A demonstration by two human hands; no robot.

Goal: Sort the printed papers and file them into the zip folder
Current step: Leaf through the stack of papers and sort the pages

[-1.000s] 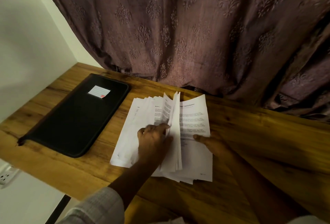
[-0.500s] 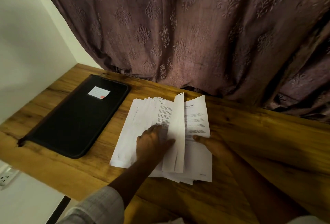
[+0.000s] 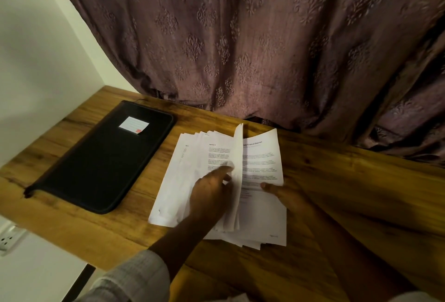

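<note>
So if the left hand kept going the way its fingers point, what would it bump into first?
Most likely the lifted sheet, standing on edge right by the fingertips of the left hand. Behind that lies the printed page, though depth is hard to judge.

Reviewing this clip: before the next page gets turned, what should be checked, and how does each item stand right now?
1. Raised sheet supported by the left hand: ok, fingertips against it.
2. Right hand steadying the right pile: ok, thumb on the page; the full grip cannot be told, since the fingers are hidden.
3. Left pile squared up: not ok, sheets fanned out.
4. Zip folder ready to take papers: not ok, it lies shut on the table.
5. Sorting order correct: cannot tell, print mostly too small.
</note>
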